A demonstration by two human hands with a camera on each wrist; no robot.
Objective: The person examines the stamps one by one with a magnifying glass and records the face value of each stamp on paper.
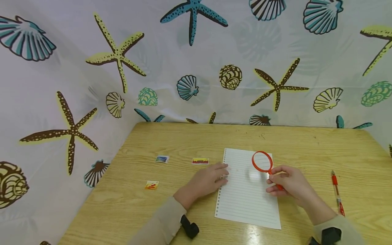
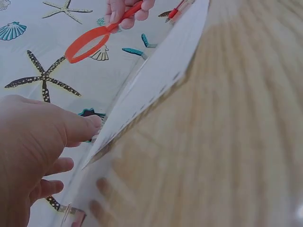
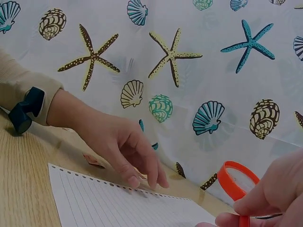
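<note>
A red-framed magnifying glass [image 1: 262,170] is gripped by its handle in my right hand [image 1: 291,183], its round lens tilted above the upper right of a lined paper sheet [image 1: 245,204]. In the right wrist view the magnifying glass [image 3: 232,189] rises from between thumb and fingers. My left hand [image 1: 206,180] lies at the sheet's punched left edge, fingers loosely extended and holding nothing. The left wrist view shows that hand [image 2: 42,146] beside the paper [image 2: 156,71], with the magnifying glass [image 2: 87,45] farther off.
Three small picture cards lie left of the paper: a blue one [image 1: 162,159], a red-and-yellow one [image 1: 200,161] and an orange-yellow one [image 1: 151,185]. A red pen [image 1: 338,194] rests on the wooden table [image 1: 306,143] at the right. Behind hangs a shell-patterned cloth [image 1: 208,61].
</note>
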